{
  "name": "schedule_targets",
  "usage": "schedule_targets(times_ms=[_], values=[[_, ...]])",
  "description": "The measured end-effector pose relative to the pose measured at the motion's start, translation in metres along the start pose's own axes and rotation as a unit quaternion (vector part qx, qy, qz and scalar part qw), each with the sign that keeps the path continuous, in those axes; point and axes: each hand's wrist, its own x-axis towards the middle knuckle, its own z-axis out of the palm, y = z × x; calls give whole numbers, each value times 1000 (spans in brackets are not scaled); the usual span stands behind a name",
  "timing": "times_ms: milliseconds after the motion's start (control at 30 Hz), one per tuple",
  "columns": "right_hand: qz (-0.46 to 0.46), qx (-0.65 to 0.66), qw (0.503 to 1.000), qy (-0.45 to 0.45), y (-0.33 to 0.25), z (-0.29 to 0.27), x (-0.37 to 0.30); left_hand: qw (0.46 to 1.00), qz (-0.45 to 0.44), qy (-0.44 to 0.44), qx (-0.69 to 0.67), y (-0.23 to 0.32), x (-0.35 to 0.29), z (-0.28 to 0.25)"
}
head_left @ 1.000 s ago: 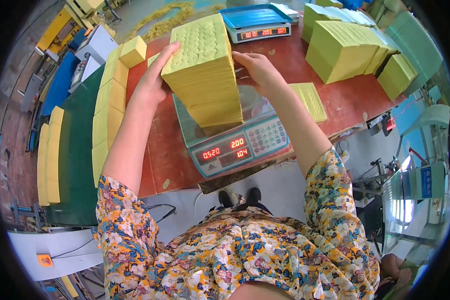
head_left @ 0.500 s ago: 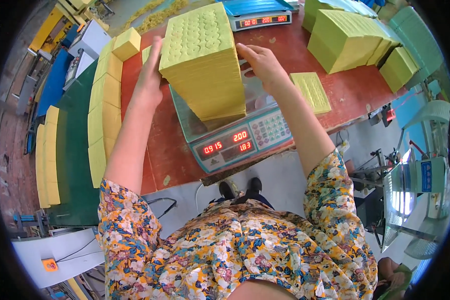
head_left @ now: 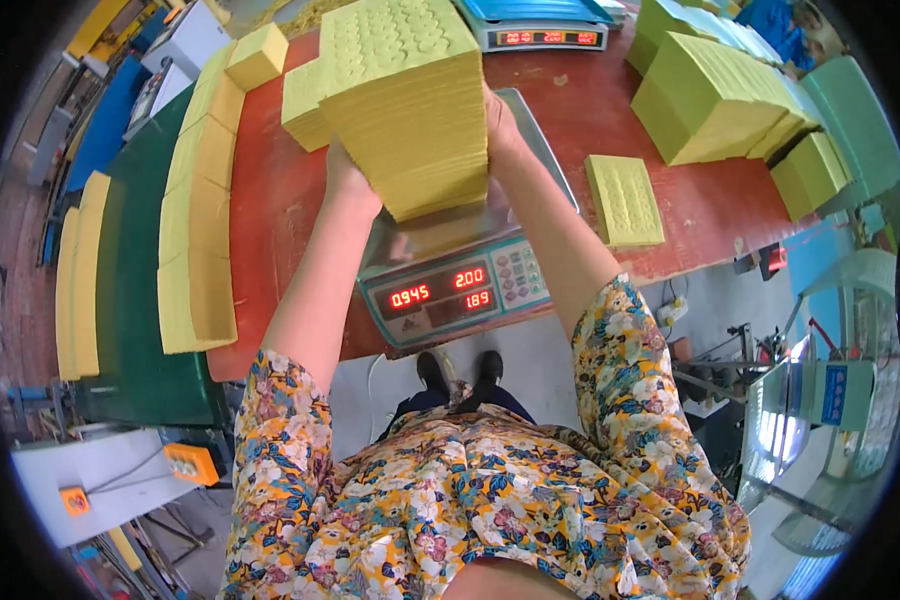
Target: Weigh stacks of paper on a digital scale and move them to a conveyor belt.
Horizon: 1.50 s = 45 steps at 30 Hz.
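A tall stack of thin yellow sheets (head_left: pixel 410 125), its top embossed with rows of round shapes, is between my hands over the metal pan of a digital scale (head_left: pixel 455 285). My left hand (head_left: pixel 352 180) grips its lower left side, fingers mostly hidden behind it. My right hand (head_left: pixel 502 125) presses the right side, its fingertips out of sight. Whether the stack's base rests on the pan or is just above it, I cannot tell. Red digits glow on the scale's front panel. Behind the stack on the left stands a shorter yellow stack (head_left: pixel 305 108).
A thin yellow embossed pile (head_left: pixel 624 200) lies right of the scale on the red table (head_left: pixel 695 235). Large yellow stacks (head_left: pixel 710 100) stand at the far right. A second scale (head_left: pixel 540 25) with a blue pan is behind. Yellow blocks (head_left: pixel 195 215) line the table's left side.
My hands have shifted lower on the stack, the left one from its upper side to near its base. The scale's readout has changed. The whole view has moved slightly.
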Motion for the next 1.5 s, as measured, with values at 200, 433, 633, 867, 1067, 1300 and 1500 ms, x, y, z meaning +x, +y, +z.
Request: schedule_targets(times_ms=[200,433,633,867,1067,1300,1500], values=[[-32,36,998,-27,11,-11,-21,1000,26,9,-8,6,-11,15],[-11,-19,1000,14,22,-60,-180,987,92,88,98,17,-107,25],[178,81,973,120,56,-95,-326,978,5,46,205,11,-246,-55],[223,92,959,151,92,-42,-383,961,-165,163,152,-23,-365,-120],[184,59,980,40,101,10,-401,965,-160,106,178,-1,-390,-140],[212,62,973,69,115,13,-445,970,-151,58,182,10,-406,-144],[215,77,968,108,112,8,-457,966,-180,51,176,0,-412,-143]])
